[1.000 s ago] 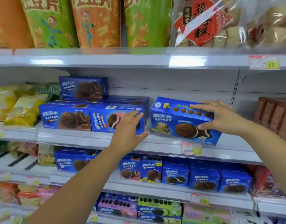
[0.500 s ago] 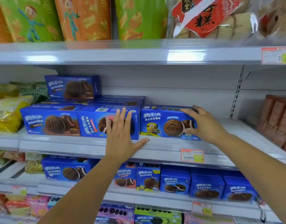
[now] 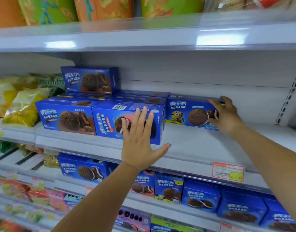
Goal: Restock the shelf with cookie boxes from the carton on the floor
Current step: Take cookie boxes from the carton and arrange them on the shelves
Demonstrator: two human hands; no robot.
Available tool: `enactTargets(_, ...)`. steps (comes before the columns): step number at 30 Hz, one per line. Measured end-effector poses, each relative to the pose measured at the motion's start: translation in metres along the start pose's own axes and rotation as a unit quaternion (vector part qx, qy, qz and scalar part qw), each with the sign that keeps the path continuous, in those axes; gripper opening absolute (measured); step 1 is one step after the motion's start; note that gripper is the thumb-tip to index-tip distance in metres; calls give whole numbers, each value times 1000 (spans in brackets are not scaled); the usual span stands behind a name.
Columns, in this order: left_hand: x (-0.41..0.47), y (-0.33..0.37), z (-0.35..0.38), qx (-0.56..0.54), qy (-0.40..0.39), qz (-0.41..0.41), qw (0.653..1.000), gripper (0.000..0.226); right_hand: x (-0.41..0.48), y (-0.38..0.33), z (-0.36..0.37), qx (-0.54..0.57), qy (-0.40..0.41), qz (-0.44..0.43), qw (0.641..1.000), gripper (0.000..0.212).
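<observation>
In the right-centre of the frame, the right hand (image 3: 225, 116) curls round the right end of a blue cardboard cookie box with a yellow cartoon figure (image 3: 189, 113), fingers hooked over its top edge. The thumb seems to sit at the lower front corner, though blur leaves that unsure. This box stands on the white metal shelf (image 3: 194, 148), set back from the lip, just beside the neighbouring row. At frame centre the left hand (image 3: 139, 139) lies flat, fingers straight and slightly spread, against the front of a blue cookie box with a pink-cream biscuit picture (image 3: 108, 121). A red-and-yellow price label (image 3: 228, 171) hangs on the shelf lip, lower right.
</observation>
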State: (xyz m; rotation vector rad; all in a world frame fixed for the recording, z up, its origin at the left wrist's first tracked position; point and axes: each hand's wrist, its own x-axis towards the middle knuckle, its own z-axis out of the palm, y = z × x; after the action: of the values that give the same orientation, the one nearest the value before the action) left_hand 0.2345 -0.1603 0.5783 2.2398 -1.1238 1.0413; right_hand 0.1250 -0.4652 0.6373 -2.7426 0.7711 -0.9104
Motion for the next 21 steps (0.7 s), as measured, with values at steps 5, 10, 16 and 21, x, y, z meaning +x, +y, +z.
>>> enactTargets(5, 0, -1, 2, 12, 1, -3, 1000, 100, 16, 6, 6, 3, -11, -4, 1000, 77)
enactTargets(10, -1, -2, 4, 21, 10, 0, 1000, 99, 25, 9, 11, 0, -15, 0, 1000, 75)
enactTargets(16, 1, -2, 3, -1, 4, -5, 1000, 97, 20, 5, 4, -92, -40, 20, 995, 84)
enactTargets(21, 1, 0, -4, -55, -15, -7, 998, 98, -39, -37, -23, -1, 76, -61, 995, 63)
